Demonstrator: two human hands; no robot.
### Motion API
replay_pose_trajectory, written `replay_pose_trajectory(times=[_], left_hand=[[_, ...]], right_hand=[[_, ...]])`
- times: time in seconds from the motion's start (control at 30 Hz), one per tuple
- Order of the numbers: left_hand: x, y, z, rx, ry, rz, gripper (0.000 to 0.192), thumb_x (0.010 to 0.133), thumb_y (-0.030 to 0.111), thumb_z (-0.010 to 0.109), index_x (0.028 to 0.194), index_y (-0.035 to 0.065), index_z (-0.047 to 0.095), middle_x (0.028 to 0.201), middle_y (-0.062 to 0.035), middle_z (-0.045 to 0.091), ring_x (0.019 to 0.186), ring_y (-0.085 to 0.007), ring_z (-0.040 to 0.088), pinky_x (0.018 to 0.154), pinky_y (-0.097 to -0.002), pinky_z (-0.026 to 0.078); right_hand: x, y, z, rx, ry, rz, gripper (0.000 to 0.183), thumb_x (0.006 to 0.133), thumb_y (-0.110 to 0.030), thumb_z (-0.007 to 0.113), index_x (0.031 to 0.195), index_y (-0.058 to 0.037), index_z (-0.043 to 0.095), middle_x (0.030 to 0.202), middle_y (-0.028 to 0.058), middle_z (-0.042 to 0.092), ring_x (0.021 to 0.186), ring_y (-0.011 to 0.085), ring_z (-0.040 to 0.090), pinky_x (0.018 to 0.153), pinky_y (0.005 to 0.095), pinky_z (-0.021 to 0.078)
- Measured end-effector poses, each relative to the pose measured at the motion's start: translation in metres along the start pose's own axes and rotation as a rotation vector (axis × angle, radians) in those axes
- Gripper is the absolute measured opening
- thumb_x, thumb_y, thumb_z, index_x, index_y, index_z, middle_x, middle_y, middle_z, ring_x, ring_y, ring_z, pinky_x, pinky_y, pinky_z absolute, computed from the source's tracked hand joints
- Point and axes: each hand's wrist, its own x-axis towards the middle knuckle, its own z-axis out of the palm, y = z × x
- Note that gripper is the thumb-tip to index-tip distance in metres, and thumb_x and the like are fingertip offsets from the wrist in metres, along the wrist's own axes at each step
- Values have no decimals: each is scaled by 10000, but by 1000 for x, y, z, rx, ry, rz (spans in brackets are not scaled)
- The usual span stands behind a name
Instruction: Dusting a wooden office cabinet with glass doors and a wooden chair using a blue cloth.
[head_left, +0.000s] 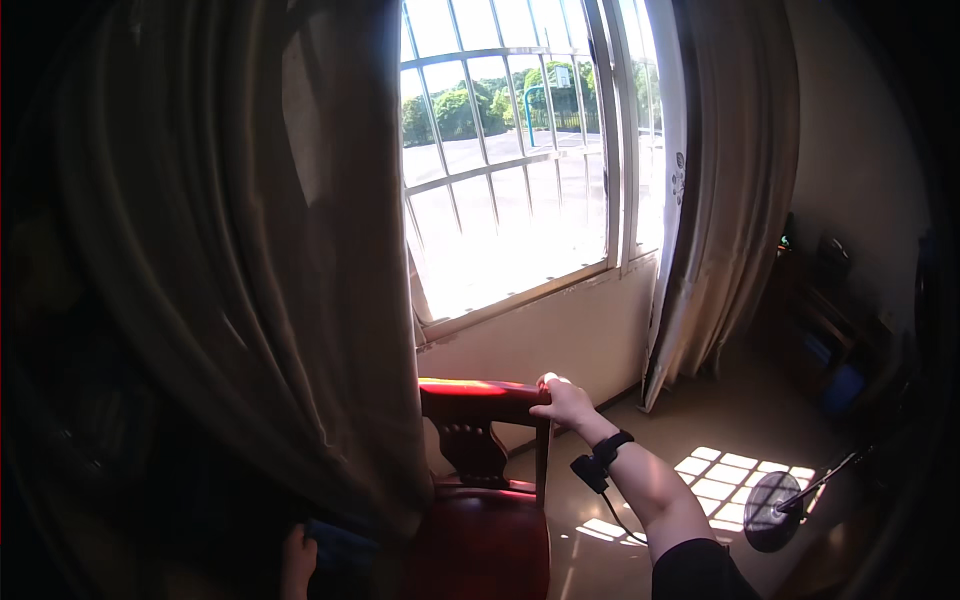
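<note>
A dark red wooden chair (480, 390) stands before me, with a curved top rail, a carved back splat and a red seat. My right hand (566, 401) grips the right end of the top rail, fingers over it. On the right wrist is a black strap (611, 448) with a small black device and a cable. My left hand (300, 555) is low at the left in deep shadow, beside a dim bluish thing (341, 541). Its fingers are too dark to make out. The long curtain (352, 300) hangs against the chair's left side and hides part of it.
Behind the chair is a barred window (517, 165) over a pale wall (540, 322). Another curtain (720, 225) hangs right of it. At lower right is a round black stand base (772, 512) with a pole. Dark furniture (832, 300) lines the right side.
</note>
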Motion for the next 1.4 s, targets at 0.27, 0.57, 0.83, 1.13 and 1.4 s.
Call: replay_pose_trajectory(times=[0.27,0.57,0.83,1.13,1.4], left_hand=[[-80,-162,2,2,267,244,345,808,74,474,1118,-51,559,1000,-165,626,954,-254,606,849,-369,471],[-120,195,80,606,-21,890,714,806,33,486,1461,224,278,1016,-209,625,817,-378,611,745,-456,509],[-18,301,146,891,-49,888,357,965,171,368,1271,199,552,1028,-182,623,925,-322,620,861,-394,480],[6,230,128,1080,59,636,562,910,91,379,1463,128,284,988,-196,657,812,-378,643,764,-522,495],[-11,168,136,-41,-231,611,299,780,121,577,1051,-3,553,952,-173,626,899,-295,606,798,-361,469]], right_hand=[[-136,-23,-44,-26,96,-127,465,667,-415,762,981,-120,585,885,91,598,800,278,626,684,381,517],[-272,-46,-64,15,120,-122,454,700,-393,746,907,-63,512,839,119,540,667,299,601,557,389,502],[-334,-45,-78,30,133,-5,411,704,-353,739,927,-63,552,803,82,562,660,250,584,542,361,478],[-384,-36,-85,-9,26,61,390,695,-333,724,865,-64,499,789,99,528,661,281,558,561,392,469],[-416,-42,-90,-51,37,69,421,676,-266,731,959,-47,509,752,113,551,634,292,579,562,391,470]])
